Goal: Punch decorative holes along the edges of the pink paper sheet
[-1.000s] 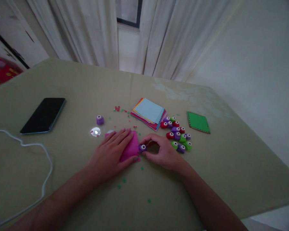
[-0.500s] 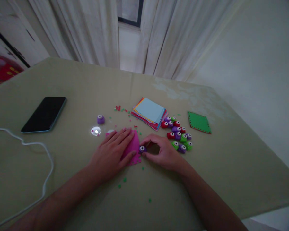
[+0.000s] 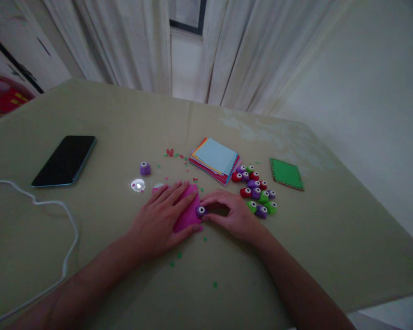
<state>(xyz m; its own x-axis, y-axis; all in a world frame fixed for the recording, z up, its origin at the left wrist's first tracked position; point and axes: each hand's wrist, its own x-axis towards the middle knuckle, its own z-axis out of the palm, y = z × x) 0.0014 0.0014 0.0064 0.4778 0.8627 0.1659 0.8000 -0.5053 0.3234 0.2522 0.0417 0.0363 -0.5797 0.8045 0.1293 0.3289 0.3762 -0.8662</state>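
Barely shifted since a second ago, the left hand [image 3: 160, 215] lies flat pinning the magenta paper [image 3: 189, 213] at frame centre while the right hand [image 3: 232, 215] pinches a purple craft punch [image 3: 201, 211] on its edge; a steady, square press seems best.

Home room: curtained window [image 3: 187, 16], cloth-covered table [image 3: 124, 114], phone [image 3: 65, 160], craft paper stack [image 3: 215, 159].
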